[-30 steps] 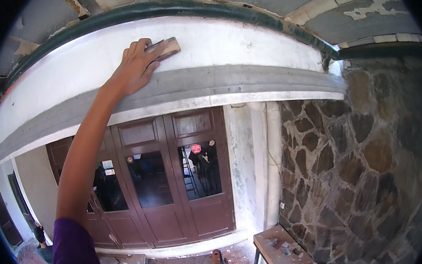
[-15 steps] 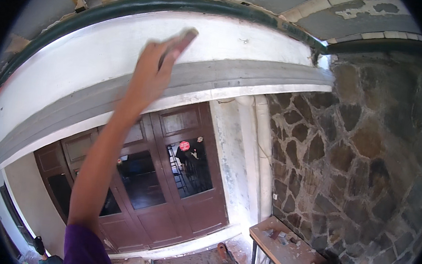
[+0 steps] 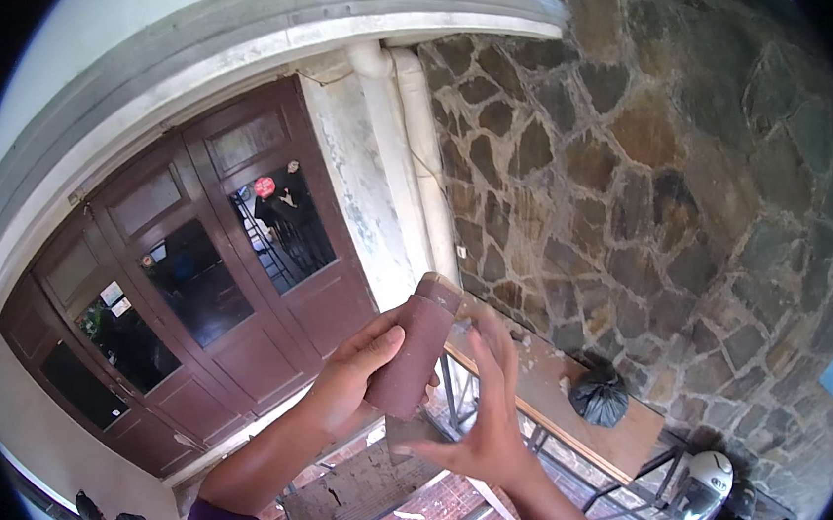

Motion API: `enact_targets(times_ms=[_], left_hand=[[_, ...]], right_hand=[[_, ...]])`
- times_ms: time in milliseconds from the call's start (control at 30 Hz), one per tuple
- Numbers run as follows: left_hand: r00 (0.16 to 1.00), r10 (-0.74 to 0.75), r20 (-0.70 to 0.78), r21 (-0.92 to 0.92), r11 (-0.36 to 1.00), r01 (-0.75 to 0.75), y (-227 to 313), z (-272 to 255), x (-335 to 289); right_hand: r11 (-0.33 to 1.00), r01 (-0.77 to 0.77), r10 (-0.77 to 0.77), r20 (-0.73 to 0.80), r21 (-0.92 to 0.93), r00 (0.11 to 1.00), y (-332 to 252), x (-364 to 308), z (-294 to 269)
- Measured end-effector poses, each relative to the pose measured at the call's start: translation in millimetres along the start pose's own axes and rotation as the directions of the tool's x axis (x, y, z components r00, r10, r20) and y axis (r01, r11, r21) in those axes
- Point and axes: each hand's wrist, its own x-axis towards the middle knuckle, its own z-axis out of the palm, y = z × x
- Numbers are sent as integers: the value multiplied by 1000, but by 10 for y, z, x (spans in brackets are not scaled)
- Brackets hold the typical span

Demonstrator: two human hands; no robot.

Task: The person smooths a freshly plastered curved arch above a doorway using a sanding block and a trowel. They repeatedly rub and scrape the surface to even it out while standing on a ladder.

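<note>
My left hand [image 3: 363, 364] is closed on a sanding block [image 3: 411, 356], a wooden block wrapped in reddish-brown sandpaper. Its bare wooden end [image 3: 442, 284] sticks out at the top, and the block stands nearly upright, tilted a little to the right. My left thumb lies on the face of the paper. Just to the right, my right hand [image 3: 492, 415] is raised with fingers spread and slightly blurred. Its fingertips are close to the block, and I cannot tell whether they touch it.
Below stands a wooden bench [image 3: 563, 392] with a black plastic bag [image 3: 601, 395] on it, beside a stone wall [image 3: 629, 209]. A white helmet [image 3: 706, 483] sits at lower right. Brown panelled doors [image 3: 208, 262] are at left, under a white and grey ledge [image 3: 229, 21]. Beneath my hands is a worn plank [image 3: 356, 497].
The sanding block has come down from the white band above the doors to in front of me. My right hand has come into view beside it. The view has turned down and right.
</note>
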Motion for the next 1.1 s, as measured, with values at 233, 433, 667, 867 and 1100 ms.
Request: enact_targets(times_ms=[233, 433, 667, 867, 1100], left_hand=[[999, 35, 19, -50, 998, -34, -220, -49, -133], [998, -23, -60, 8, 1000, 23, -307, -180, -129], [999, -18, -34, -143, 990, 13, -360, -243, -165], [997, 25, -72, -221, 974, -41, -406, -276, -191], [876, 483, 5, 243, 849, -469, -637, -316, -167]], right_hand=[[998, 61, -60, 57, -11, 997, -286, 302, -22], [995, 28, -18, 96, -100, 995, -289, 202, 89], [996, 0, 10, 120, -84, 993, -217, 158, 191], [996, -84, 79, 114, 42, 990, -126, 45, 294], [725, -404, 425, 100, 558, 900, -212, -201, 579]])
